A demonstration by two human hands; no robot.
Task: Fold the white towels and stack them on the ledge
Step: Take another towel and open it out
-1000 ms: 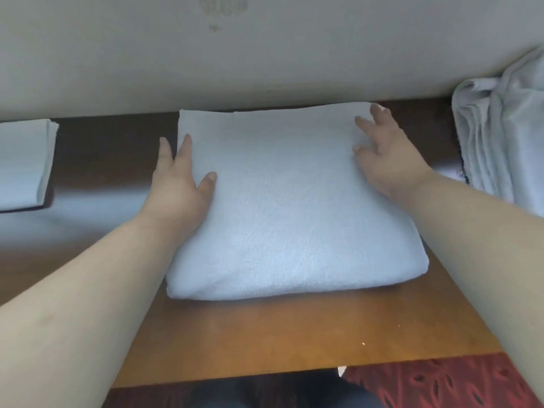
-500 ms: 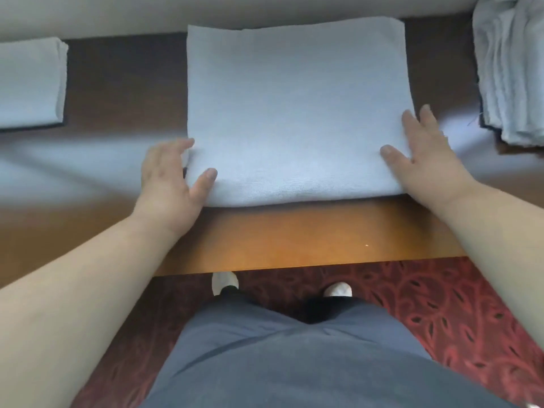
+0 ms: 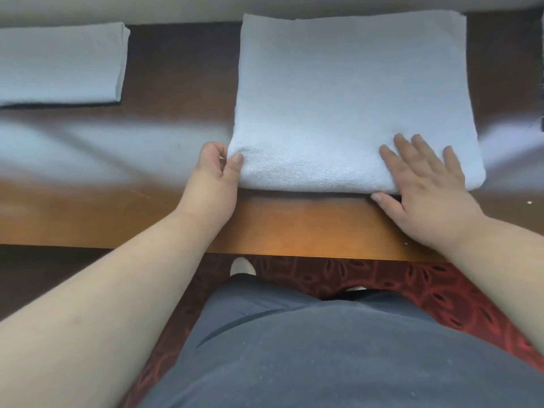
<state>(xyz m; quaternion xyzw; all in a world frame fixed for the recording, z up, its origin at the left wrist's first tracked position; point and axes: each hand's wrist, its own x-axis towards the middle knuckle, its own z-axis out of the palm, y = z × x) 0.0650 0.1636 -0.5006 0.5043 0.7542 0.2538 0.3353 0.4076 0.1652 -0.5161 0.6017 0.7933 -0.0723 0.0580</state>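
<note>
Here, my left hand pinches the folded towel's near-left corner at the ledge's front edge; my right hand lies flat, fingers relaxed. Lifting evenly should keep the folds tidy.

The left hand pinches the near left corner of the towel. To its left the ledge is bare wood, so a hand can slide there. Farther left lies a second towel, well apart. The right hand lies flat on the near right corner. Near it a bare strip of ledge runs along the edge. Past the towel, the wall blocks the way.
</note>
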